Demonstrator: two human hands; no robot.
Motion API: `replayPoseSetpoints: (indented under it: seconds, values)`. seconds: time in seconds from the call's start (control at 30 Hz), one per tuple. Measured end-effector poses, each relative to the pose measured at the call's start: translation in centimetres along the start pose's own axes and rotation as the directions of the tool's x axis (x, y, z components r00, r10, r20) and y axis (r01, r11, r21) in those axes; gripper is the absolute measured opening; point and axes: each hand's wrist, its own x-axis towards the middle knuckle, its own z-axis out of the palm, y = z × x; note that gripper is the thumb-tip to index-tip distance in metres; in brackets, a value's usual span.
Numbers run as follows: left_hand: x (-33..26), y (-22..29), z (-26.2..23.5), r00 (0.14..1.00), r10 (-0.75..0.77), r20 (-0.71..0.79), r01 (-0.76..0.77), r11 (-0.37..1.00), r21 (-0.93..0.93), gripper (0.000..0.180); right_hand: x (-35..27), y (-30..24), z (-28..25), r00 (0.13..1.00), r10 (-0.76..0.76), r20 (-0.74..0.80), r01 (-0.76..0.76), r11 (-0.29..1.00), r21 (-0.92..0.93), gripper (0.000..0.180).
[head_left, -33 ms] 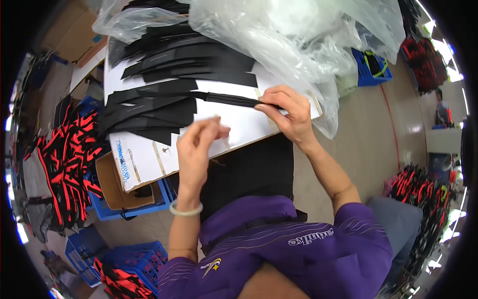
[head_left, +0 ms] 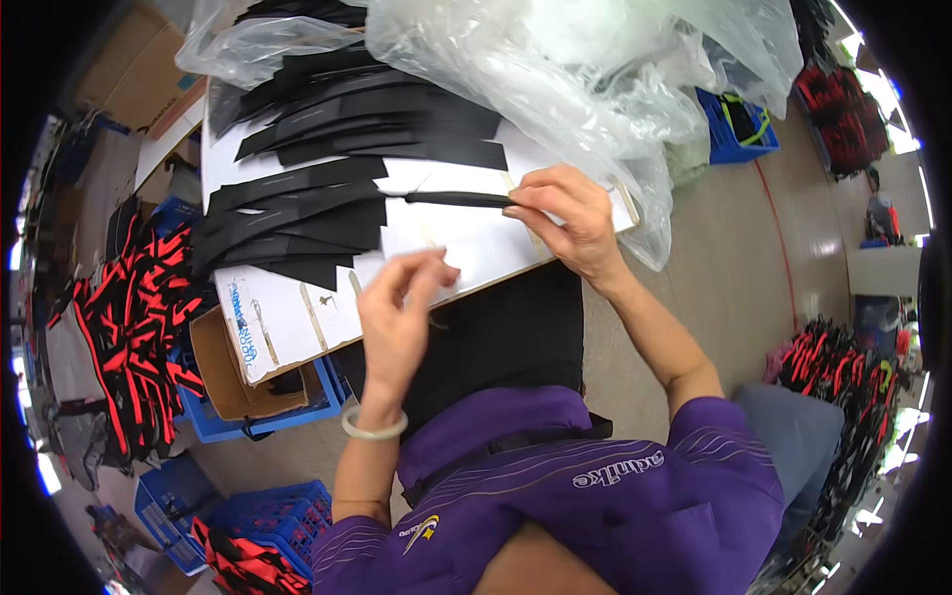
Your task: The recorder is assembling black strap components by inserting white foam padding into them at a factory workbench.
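My right hand [head_left: 575, 220] pinches the right end of a narrow folded black fabric strip [head_left: 456, 199] over a white board [head_left: 466, 238]. The strip stretches left, its far end close to a pile of flat black fabric pieces [head_left: 317, 213]. My left hand [head_left: 397, 312] hovers over the board's near edge, below the strip and apart from it. Its fingers are curled, with thumb and fingertips close together. Whatever lies between them, if anything, is too small to make out. A second pile of black pieces [head_left: 387, 124] lies farther back.
Clear plastic sheeting [head_left: 555, 69] covers the board's far right. Under its left corner sits a cardboard box [head_left: 238, 372] in a blue crate [head_left: 213, 426]. Red-and-black goods [head_left: 139, 337] are heaped at left. At far right stands another blue crate [head_left: 734, 149].
My left hand has shifted slightly right and down, its fingertips less blurred. The strip looks narrower between my right fingers, which still grip its end. The whole view has shifted slightly.
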Motion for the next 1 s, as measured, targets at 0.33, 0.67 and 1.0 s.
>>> replayPoseSetpoints:
  seconds: [0.33, 0.67, 1.0]
  values:
    - [1.2, -5.3, 3.8, 0.858, 0.309, 0.410, -0.513, 0.485, 0.709, 0.066, -7.4, 3.8, -2.8, 0.963, -0.014, 0.270, 0.120, 0.918, -0.379, 0.031]
    - [1.3, -5.6, 5.6, 0.870, 0.330, 0.366, -0.483, 0.420, 0.768, 0.061, -10.4, 3.5, -2.8, 0.991, 0.014, 0.133, 0.045, 0.902, -0.429, 0.034]
    - [0.8, -6.5, 7.2, 0.867, 0.369, 0.333, -0.471, 0.395, 0.789, 0.063, -11.0, 3.4, -2.2, 0.995, 0.023, 0.094, 0.018, 0.910, -0.413, 0.033]
